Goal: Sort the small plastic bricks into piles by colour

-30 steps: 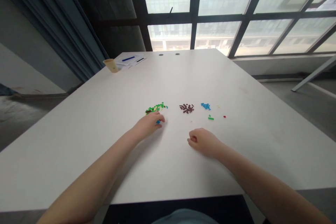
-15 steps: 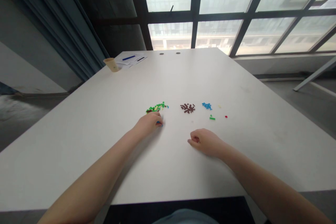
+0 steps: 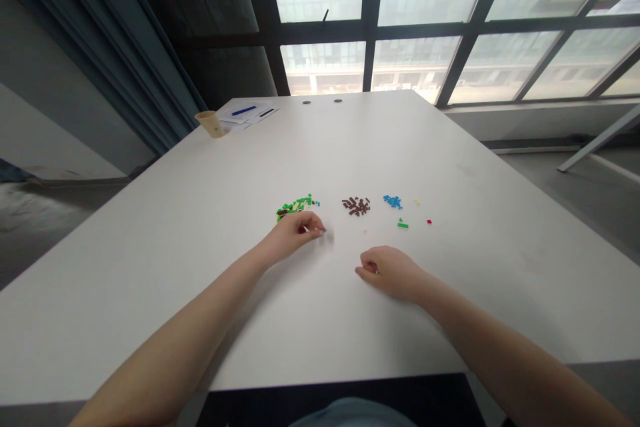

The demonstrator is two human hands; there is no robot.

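The left grip (image 3: 297, 230) nearly pinches; whether it holds anything, I cannot tell. Just beyond it lies a mixed heap of small green, yellow and brown plastic bricks (image 3: 301, 204). Beyond the right grip (image 3: 390, 271), loosely curled, contents hidden, lie small blue plastic bricks (image 3: 393, 202).

Can read no text, label, brand or number anywhere; can make out only a small, blurred mark (image 3: 216, 129) on the cup (image 3: 208, 123), upper left of the frame.
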